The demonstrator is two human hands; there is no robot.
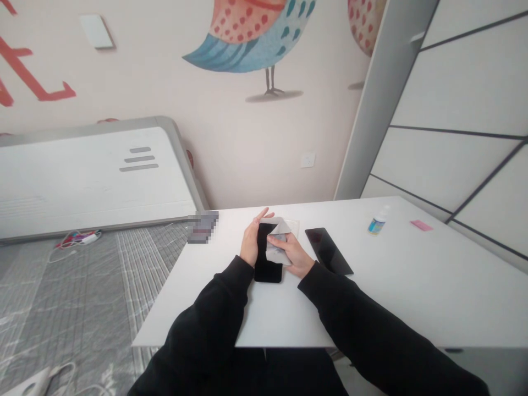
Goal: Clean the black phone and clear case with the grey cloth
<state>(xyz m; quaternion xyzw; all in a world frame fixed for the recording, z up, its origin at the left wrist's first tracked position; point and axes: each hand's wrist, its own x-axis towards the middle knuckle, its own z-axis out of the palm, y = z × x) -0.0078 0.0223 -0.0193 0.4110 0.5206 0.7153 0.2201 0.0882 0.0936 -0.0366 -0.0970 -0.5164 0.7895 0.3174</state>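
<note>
With the black phone (pixel 268 273) between both hands, the right hand (pixel 297 256) pinched the grey cloth (pixel 277 254) partly over its screen, the left hand (pixel 249 243) lay half-open alongside, grip unclear; work appeared partway, the remainder indeterminable.

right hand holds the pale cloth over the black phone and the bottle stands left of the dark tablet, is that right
Not quite: in the head view the bottle stands right of the dark tablet. The right hand does hold the pale cloth over the black phone.
</note>
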